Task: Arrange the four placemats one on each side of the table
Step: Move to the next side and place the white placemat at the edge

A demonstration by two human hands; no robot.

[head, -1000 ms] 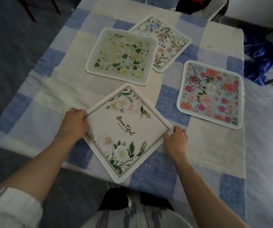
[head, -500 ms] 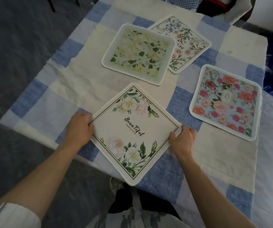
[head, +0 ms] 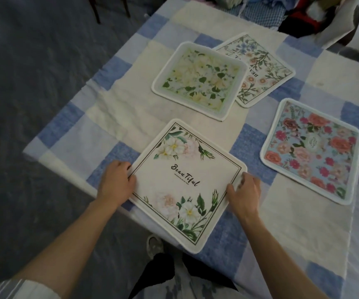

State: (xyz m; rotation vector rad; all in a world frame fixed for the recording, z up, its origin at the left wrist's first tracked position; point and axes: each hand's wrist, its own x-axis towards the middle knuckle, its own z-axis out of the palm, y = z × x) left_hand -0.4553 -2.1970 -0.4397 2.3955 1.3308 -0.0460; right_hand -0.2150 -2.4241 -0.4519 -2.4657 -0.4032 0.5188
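Spreading across most of the view is the desk (head: 131, 108), draped in a blue-and-cream checked cloth (head: 316, 229) that hangs over its edges. On it lie four square placemats. The white "Beautiful" mat (head: 187, 182), nearest the person, sits turned like a diamond — one corner pointing away toward the middle of the desk, the opposite corner jutting out past the near edge of the desk. Right of it, well apart, the pink rose mat (head: 312, 152) lies along the right side and looks roughly settled. Farther off, the yellow-green mat (head: 200, 80) overlaps the edge of the wildflower mat (head: 260, 70); those two are bunched together toward the far half, not yet at sides of their own.

Both hands are on the white mat, one at each side corner. The left hand (head: 118, 182) is loosely curled, fingers bent onto the mat's left corner, seemingly pinching its edge. The right hand (head: 244, 194) is blurred; its fingers lie over the right corner, but how firmly it holds I cannot tell.

What matters for the coming move, I'd judge, is that skew: the mat's edges run diagonally to the near edge of the desk, and the hands sit at opposite ends of one diagonal, equally close. Turning it square would mean one hand drawing back while the other pushes forward — then sliding it inward so no corner overhangs.
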